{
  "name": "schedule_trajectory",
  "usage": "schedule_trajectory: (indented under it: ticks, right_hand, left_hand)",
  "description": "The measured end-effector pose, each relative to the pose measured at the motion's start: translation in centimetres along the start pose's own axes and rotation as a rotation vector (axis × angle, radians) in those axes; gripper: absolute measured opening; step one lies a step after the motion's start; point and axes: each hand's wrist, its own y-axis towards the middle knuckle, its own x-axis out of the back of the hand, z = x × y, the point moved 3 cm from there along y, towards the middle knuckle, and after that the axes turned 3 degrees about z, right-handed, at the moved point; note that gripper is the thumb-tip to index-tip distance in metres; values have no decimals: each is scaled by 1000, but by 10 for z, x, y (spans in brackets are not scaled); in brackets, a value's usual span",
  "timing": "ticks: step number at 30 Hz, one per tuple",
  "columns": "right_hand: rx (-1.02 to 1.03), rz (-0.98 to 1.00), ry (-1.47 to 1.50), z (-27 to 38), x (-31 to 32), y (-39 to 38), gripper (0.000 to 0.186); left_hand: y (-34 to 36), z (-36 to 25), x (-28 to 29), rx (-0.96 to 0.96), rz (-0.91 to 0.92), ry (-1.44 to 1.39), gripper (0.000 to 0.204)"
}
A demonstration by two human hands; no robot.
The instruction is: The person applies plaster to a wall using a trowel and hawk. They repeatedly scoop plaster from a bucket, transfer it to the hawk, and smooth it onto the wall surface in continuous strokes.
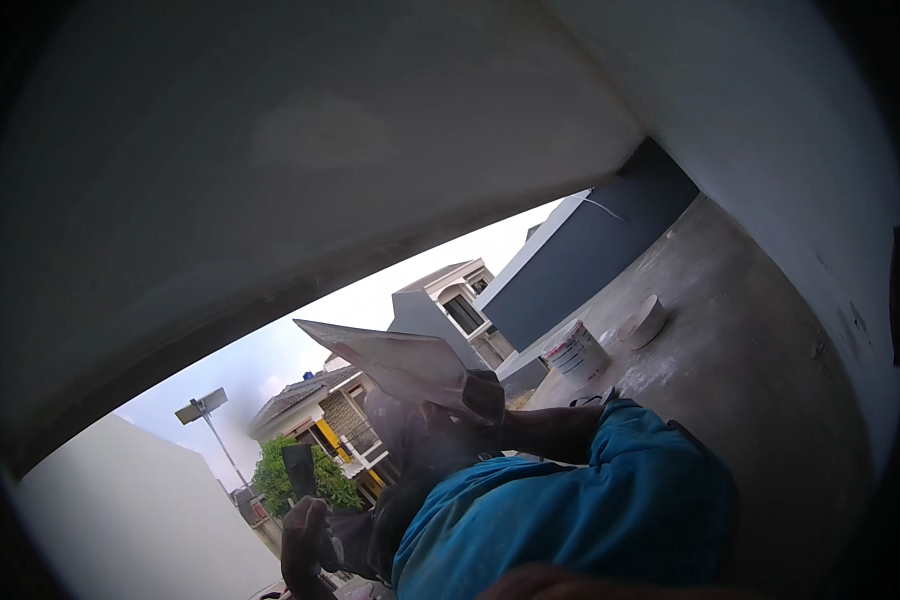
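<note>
Item: flat plasterer's board (pixel 390 362), pale, loaded with a smear of whitish compound, held tilted above and just beside the fingers of the right hand (pixel 440 425), which are clenched on its underside. Second item: dark narrow blade or scraper (pixel 298 470), upright, grasped at its foot by the fingers of the left hand (pixel 305 545). Both hands appear gloved or soiled; a blue sleeve (pixel 590 510) covers the near forearm. Progress, as judged: compound is on the board, the overhead white surface (pixel 270 150) reads smooth and coated, yet no fresh stroke can be told, so what is left cannot be judged. Beyond the fingers, to the right: a white bucket (pixel 576 352) and a round lid or dish (pixel 642 322) on the grey concrete floor (pixel 750 360). Obscured: blade handle, fingertip detail, and the lower edge, cut off by a blurred shape.
</note>
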Motion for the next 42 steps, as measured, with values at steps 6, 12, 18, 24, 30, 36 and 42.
schedule_trajectory:
  ticks: [6, 12, 18, 24, 30, 36, 42]
  right_hand:
    - [163, -389, -777, -43, 136, 92, 34]
    - [15, -529, -864, -128, 144, 135, 34]
    - [27, -565, -871, -201, 141, 174, 54]
    - [93, -573, -983, -240, 130, 200, 45]
    - [56, -277, -821, -203, 128, 164, 41]
    - [311, -229, -882, -158, 151, 148, 47]
    - [189, -67, -735, -128, 177, 160, 55]
  left_hand:
    - [10, 14, 43, -143, -259, 101, 39]
    - [-14, 35, 73, 3, -290, 18, 44]
    - [-13, 33, 71, 3, -324, 11, 41]
    - [-9, 43, 74, -45, -318, -102, 35]
    - [-9, 51, 66, 25, -302, -104, 33]
    - [-9, 49, 67, 41, -324, -138, 32]
    - [-8, 62, 77, 1, -405, -140, 33]
